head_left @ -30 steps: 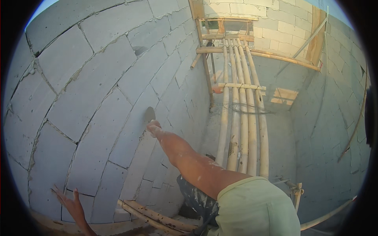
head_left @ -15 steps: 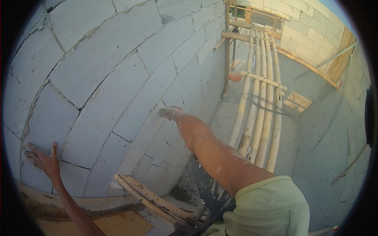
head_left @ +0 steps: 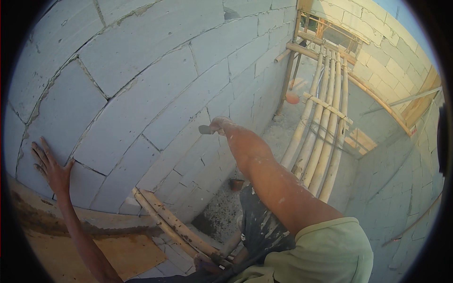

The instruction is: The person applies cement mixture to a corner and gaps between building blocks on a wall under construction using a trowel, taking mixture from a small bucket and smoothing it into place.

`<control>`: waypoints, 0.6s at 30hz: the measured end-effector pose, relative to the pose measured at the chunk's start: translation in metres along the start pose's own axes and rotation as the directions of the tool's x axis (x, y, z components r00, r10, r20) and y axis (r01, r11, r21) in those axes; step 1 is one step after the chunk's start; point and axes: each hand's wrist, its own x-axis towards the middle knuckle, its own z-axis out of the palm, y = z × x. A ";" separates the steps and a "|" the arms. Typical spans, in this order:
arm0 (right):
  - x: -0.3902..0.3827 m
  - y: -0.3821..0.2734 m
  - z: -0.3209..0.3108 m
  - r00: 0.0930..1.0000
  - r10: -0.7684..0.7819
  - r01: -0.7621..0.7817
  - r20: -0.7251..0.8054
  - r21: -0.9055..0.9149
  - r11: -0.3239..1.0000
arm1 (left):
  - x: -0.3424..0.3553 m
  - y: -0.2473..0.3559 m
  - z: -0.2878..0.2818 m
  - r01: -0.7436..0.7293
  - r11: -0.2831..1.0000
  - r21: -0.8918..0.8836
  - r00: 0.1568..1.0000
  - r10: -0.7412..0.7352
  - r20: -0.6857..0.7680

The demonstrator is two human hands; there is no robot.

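My left hand [head_left: 53,170] lies against the grey block wall [head_left: 137,94] at the lower left, its fingers spread and nothing in it. My right arm reaches out to the same wall, farther along. There my right hand [head_left: 221,124], dusted pale, is closed around a small flat grey tool [head_left: 204,129] with a rounded end. That end sticks out to the left, close to the wall face; whether it touches the blocks I cannot tell. The fingers and palm hide the rest of the tool, so its exact kind does not show.
A row of bamboo poles [head_left: 325,113] runs away to the far right, with a cross-piece and loose wire on it. Shorter poles [head_left: 174,226] lie low beside a board [head_left: 134,257]. A dark bucket [head_left: 236,184] stands below, and an orange-red object [head_left: 292,98] lies farther off.
The view has shifted, so wall and poles sit differently and the dark bucket below has come into sight. My left hand's fingers point more upward on the wall; my right hand keeps the grey tool.
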 end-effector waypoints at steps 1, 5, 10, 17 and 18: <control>-0.002 0.002 -0.002 1.000 0.016 -0.016 -0.020 -0.012 1.000 | -0.001 0.000 0.004 0.021 1.000 0.009 1.000 -0.021 -0.011; -0.012 0.016 -0.006 0.995 -0.005 0.009 -0.097 0.038 0.999 | -0.013 -0.003 0.024 0.121 0.989 -0.084 0.989 -0.127 -0.075; -0.018 0.034 -0.013 0.990 -0.083 0.089 -0.116 0.054 0.995 | -0.028 -0.017 0.041 0.087 0.996 -0.034 0.982 -0.092 -0.166; -0.024 0.045 -0.020 0.997 -0.069 0.070 -0.046 0.020 0.997 | -0.028 -0.026 0.057 0.055 0.998 0.020 0.982 -0.050 -0.181; -0.026 0.047 -0.020 0.995 -0.059 0.066 -0.075 0.084 0.994 | -0.028 -0.027 0.058 0.055 0.998 0.027 0.984 -0.050 -0.173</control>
